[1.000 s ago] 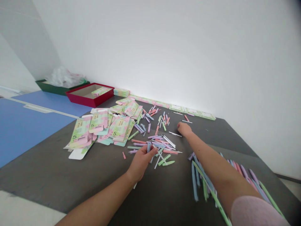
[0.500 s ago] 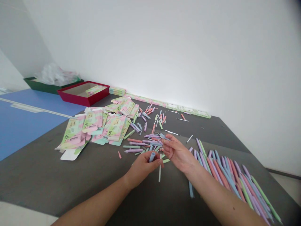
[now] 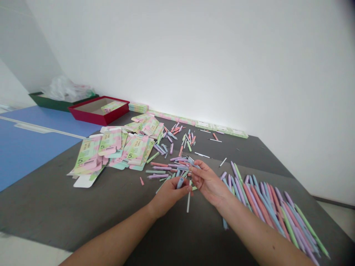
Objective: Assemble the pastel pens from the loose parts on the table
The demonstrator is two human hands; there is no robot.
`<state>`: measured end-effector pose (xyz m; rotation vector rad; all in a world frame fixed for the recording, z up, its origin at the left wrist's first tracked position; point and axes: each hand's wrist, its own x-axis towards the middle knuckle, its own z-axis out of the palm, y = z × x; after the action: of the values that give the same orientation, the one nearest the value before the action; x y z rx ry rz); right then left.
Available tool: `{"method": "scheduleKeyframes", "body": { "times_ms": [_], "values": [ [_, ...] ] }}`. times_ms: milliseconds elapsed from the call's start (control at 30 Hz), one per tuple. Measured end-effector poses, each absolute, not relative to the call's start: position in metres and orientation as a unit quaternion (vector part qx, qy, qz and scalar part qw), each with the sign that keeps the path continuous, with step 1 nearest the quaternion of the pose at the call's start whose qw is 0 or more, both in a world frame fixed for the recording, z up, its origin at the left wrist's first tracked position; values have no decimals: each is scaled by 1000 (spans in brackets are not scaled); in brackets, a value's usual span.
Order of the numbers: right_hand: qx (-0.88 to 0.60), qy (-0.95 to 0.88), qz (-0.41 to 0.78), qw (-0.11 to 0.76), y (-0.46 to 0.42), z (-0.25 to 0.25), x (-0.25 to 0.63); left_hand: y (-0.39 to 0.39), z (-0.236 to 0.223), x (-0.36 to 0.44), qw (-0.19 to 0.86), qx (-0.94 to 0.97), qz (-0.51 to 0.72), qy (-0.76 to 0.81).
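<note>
A pale blue pen barrel (image 3: 180, 182) is gripped in the left hand (image 3: 169, 196), whose fingers (image 3: 186, 188) are curled round it with one end of the barrel left showing. A thin white stick (image 3: 189, 202) projects below that hand; whether it is held or merely lies beneath cannot be told. The right hand (image 3: 208, 183) is held just beside the left, its fingers (image 3: 196, 170) pressed together in a pinch on a small pale blue piece (image 3: 194, 165), most of which is hidden by them.

Both hands are positioned toward the near edge of a dark grey bench (image 3: 69, 207), at the front of a loose scatter of pastel pen parts (image 3: 177, 162). Assembled pastel pens (image 3: 266, 210) are laid side by side toward the near right corner, and flat printed cartons (image 3: 135, 149) are heaped toward the left edge. Further cartons (image 3: 216, 125) are lined up along the far edge, and a red tray (image 3: 97, 118) is placed beyond the far left corner.

The parts are judged to be light, stiff and smooth, so they may slip or roll. A barrel is probably best taken round its middle, with gentle pressure, while the thin white sticks may bend or snap.
</note>
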<state>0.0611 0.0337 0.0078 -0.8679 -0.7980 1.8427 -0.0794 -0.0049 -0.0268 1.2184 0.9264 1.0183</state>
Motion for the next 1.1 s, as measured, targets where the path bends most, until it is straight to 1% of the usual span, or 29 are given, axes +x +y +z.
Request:
{"method": "scheduleKeyframes", "body": {
  "times_ms": [333, 500, 800, 967, 1100],
  "values": [
    [-349, -340, 748, 451, 32, 3, 62, -4, -25, -79, 618, 510, 431, 416],
    [-349, -369, 735, 449, 27, 0, 59, -3, -25, -79, 623, 482, 447, 424],
    [-383, -441, 664, 467, 26, -5, 57, -4, -25, -76, 619, 471, 474, 412],
    [-374, -489, 638, 462, 25, -10, 57, -2, -27, -78, 602, 481, 481, 418],
    [-388, -532, 595, 460, 23, -11, 58, -1, -27, -79, 600, 467, 485, 432]
  ]
}}
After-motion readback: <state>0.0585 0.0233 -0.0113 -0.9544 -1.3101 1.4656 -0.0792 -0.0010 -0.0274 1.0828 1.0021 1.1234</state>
